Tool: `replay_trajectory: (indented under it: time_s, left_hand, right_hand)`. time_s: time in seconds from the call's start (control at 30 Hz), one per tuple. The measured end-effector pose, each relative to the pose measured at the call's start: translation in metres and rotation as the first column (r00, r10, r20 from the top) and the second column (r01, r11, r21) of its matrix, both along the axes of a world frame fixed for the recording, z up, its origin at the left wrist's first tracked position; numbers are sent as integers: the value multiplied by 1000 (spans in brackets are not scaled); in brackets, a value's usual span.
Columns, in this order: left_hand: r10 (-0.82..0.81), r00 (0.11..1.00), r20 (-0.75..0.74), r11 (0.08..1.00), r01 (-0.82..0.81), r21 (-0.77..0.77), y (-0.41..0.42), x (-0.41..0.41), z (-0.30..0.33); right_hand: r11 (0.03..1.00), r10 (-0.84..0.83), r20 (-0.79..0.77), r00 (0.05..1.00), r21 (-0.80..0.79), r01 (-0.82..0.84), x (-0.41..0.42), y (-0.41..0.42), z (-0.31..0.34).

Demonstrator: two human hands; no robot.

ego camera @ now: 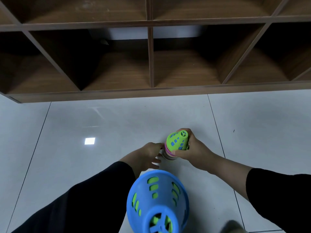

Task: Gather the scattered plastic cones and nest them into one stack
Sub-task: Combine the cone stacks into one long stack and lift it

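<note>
A nested stack of cones [176, 142] stands on the pale tiled floor, topped by a green cone with blue showing through its slots; pink, orange and white rims show below. My right hand [191, 148] wraps around the stack from the right, thumb on its lower rims. My left hand [148, 155] touches the stack's lower left edge with fingers spread. A second, blue cone [156, 200] with green showing through its slots fills the near foreground, very close to the camera, between my forearms.
A brown wooden cubby shelf [151, 91] with dark compartments runs along the far side of the floor. A bright square light reflection [89, 141] lies on the tiles at the left. A blurred grey shape [234, 227] sits at the bottom right.
</note>
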State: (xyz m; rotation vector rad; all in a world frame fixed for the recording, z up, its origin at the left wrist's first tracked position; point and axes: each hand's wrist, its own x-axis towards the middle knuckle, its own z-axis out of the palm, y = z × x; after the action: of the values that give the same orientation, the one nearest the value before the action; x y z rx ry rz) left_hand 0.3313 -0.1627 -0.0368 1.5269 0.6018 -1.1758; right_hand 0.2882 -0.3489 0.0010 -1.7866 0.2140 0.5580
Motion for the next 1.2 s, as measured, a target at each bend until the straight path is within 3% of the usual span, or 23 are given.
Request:
replay_trajectory:
  time_s: [0.33, 0.5, 0.87, 1.2]
  left_hand:
    - [134, 987, -93, 982, -145, -120, 2, 0, -18]
    - [260, 966, -6, 953, -258, -157, 5, 19, 0]
    - [254, 926, 279, 952, -189, -240, 24, 44, 139]
    - [139, 863, 485, 974, -32, -223, 48, -20, 302]
  right_hand:
    - [999, -19, -21, 1000, 25, 19, 5, -5, -2]
    - [999, -27, 80, 996, 47, 24, 21, 0, 20]
    - [998, -51, 425, 904, 0, 56, 46, 24, 143]
    - [987, -58, 646, 761, -76, 140, -33, 48, 307]
